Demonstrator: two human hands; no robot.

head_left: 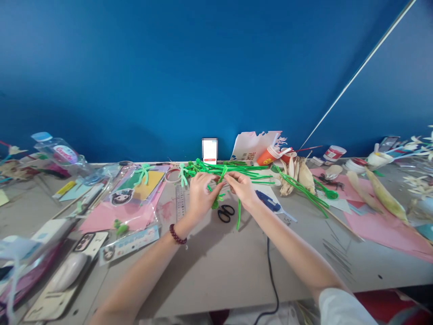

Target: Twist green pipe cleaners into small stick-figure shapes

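Both hands meet over the middle of the table, pinching green pipe cleaners [219, 197]. My left hand [200, 195], with a dark red bead bracelet on the wrist, has its fingers closed on a twisted green piece. My right hand [242, 188] pinches the same green stems from the right; one stem hangs down toward the table. Black scissors [225, 213] lie just below the hands. A pile of green pipe cleaners [233, 170] lies behind the hands.
A blue glue gun [269, 201] with a black cord lies right of the hands. A clear ruler [180, 201], pink paper [101, 216] and bagged craft sheets sit left. Corn husks [297, 174], an orange cup [268, 155], a phone [209, 150] and a plastic bottle [61, 153] stand farther back.
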